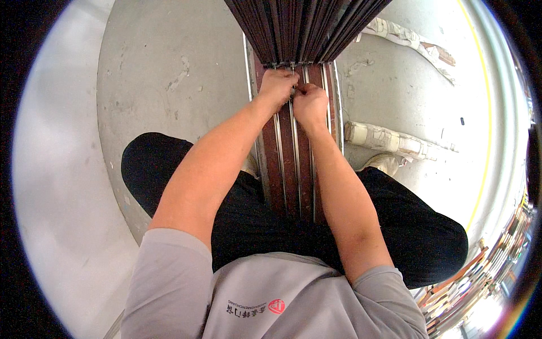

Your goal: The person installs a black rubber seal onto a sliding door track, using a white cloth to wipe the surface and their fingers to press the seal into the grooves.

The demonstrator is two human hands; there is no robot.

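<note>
Both my arms reach forward over a dark red-brown track (287,164) with several bright metal rails running along it. At its far part stand dark brown upright panels (299,34), packed side by side, their lower ends at the rails. My left hand (278,87) is closed just in front of the panels' lower ends. Close beside it, my right hand (310,104) is closed too, its fingertips almost meeting the left ones above a middle rail. Something small and dark shows between the fingers, too hidden to name.
A wrapped roll or bundle (395,140) lies on the floor to the right of the track. Another wrapped length (409,38) lies farther off at upper right. My bent legs straddle the track. Stacked long pieces (480,282) stand at the far right edge.
</note>
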